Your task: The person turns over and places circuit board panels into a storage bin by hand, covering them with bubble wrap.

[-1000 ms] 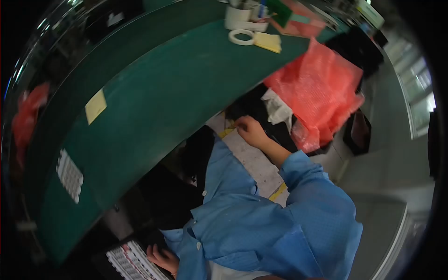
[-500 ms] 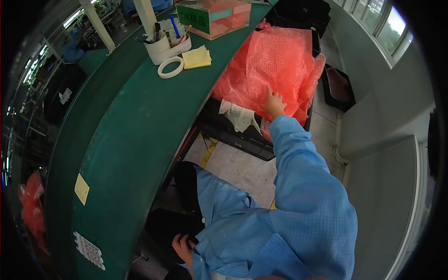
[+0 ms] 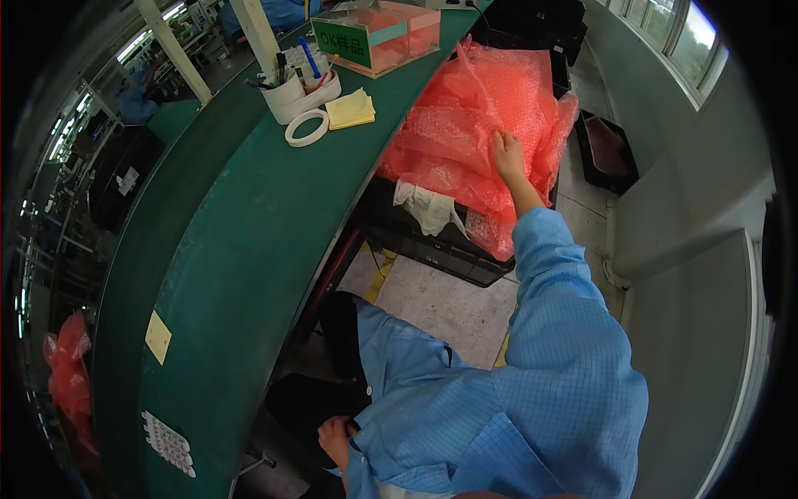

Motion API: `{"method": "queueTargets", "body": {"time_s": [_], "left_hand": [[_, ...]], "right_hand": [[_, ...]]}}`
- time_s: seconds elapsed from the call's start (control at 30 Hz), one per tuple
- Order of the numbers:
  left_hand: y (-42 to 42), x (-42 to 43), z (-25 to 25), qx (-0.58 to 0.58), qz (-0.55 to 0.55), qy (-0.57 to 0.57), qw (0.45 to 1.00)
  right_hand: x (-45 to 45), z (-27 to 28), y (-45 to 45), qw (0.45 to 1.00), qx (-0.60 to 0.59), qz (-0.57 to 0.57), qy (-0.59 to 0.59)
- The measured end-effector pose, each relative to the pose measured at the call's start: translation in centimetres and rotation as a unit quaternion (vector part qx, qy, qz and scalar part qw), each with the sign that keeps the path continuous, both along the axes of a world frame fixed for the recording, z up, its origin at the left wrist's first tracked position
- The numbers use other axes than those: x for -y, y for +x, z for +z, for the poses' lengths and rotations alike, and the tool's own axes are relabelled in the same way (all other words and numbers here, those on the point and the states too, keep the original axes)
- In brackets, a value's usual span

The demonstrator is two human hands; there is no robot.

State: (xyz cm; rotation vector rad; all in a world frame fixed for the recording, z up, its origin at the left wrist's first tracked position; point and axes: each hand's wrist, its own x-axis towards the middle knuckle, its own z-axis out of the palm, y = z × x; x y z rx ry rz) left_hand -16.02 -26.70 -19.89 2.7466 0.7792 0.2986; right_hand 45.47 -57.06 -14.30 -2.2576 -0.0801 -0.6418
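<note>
A heap of red bubble wrap (image 3: 465, 108) lies over a black crate (image 3: 432, 258) beside the bench. My right hand (image 3: 509, 156) is on the right part of the heap, its fingers closed on a fold of the wrap. A ridge in the film runs up from the fingertips. Low in the view, my left hand (image 3: 335, 439) rests at my lap against dark cloth, its fingers curled together and nothing visible in them. A white cloth (image 3: 428, 206) hangs over the crate's near edge, left of the wrap.
On the green bench (image 3: 249, 241) are a pen holder (image 3: 287, 96), a tape roll (image 3: 307, 128), yellow papers (image 3: 351, 110), a clear box with a green label (image 3: 341, 41) and a white tray of small parts (image 3: 169, 445). A black bin (image 3: 605, 154) stands by the wall.
My right hand has moved up and to the right, and its spread fingers have closed on the wrap. The wrap's front corner now hangs further over the crate's edge. My left hand's fingers have drawn together.
</note>
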Motion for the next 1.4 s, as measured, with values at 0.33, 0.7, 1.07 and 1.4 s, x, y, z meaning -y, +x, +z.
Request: {"method": "queueTargets", "body": {"time_s": [0.33, 0.7, 1.07, 1.4], "left_hand": [[1.9, -0.4, 4.1, 0.024, -0.074, -0.156, 0.985], [5.9, -0.8, 18.8, 0.474, 0.035, -0.419, 0.774], [-20.6, -0.1, 8.2, 0.804, 0.213, -0.375, 0.409], [-44.4, 3.7, -5.4, 0.759, 0.531, -0.253, 0.280]], "right_hand": [[-5.1, 9.4, -6.9, 0.956, 0.219, 0.156, 0.117], [-24.2, 11.5, -39.3, 0.629, 0.242, 0.737, -0.056], [-28.7, 6.0, -53.7, 0.327, 0.160, 0.921, -0.135], [-30.7, 0.6, -65.9, 0.095, 0.175, 0.963, -0.182]]}}
